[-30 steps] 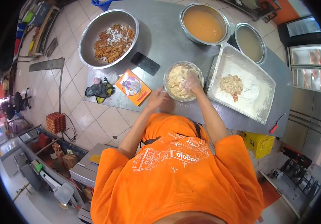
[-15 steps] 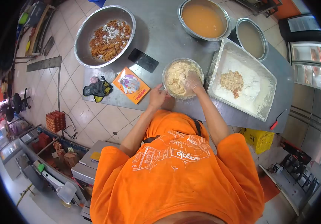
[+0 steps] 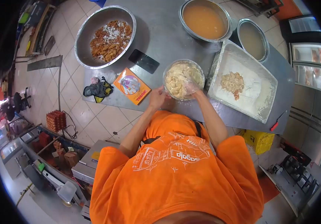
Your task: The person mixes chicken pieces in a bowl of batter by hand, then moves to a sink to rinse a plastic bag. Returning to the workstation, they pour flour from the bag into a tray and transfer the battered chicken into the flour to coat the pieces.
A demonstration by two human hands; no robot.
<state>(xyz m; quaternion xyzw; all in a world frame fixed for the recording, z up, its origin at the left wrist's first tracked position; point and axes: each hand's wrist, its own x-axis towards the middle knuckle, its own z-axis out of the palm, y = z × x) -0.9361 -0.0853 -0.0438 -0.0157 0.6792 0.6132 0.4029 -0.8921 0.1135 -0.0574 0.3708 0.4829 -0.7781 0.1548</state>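
Observation:
A round metal bowl (image 3: 201,73) of pale, battered pieces (image 3: 176,80) stands near the table's front edge. My right hand (image 3: 192,88), in a clear glove, reaches into it at the right side; its fingers are sunk in the batter, so what they grip is hidden. At the bowl's left rim is my left hand (image 3: 158,96), thumb and fingertips against the rim. Right of the bowl lies a metal tray (image 3: 212,80) of white flour (image 3: 251,86) with a clump of coated pieces (image 3: 232,83) on it.
On the steel table (image 3: 160,30) are a large bowl of fried-looking bits (image 3: 79,41), a phone (image 3: 144,61), an orange box (image 3: 131,86), a black bundle (image 3: 98,90), a pot of orange liquid (image 3: 204,21), a pot of cloudy liquid (image 3: 252,40) and a red-handled knife (image 3: 274,126).
My right hand has shifted down and slightly left inside the bowl, and the battered pieces have been pushed about. My left hand has stayed at the rim.

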